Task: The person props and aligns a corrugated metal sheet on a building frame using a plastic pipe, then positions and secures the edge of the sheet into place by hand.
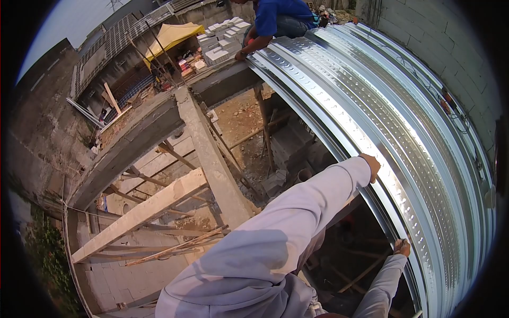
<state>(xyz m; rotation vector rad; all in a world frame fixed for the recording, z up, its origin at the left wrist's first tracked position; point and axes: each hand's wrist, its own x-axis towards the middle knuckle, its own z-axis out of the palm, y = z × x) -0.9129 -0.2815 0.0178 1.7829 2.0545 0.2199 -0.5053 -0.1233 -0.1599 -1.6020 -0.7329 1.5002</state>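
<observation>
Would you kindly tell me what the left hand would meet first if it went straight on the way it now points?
The left hand would most likely meet the ribbed metal sheeting first; it already appears to be at its edge, though exact depth is unclear.

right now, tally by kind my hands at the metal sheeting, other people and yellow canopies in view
Your hands, left hand and right hand, at the metal sheeting: 2
Other people, a co-worker in blue: 1
Yellow canopy: 1
Total: 4
</observation>
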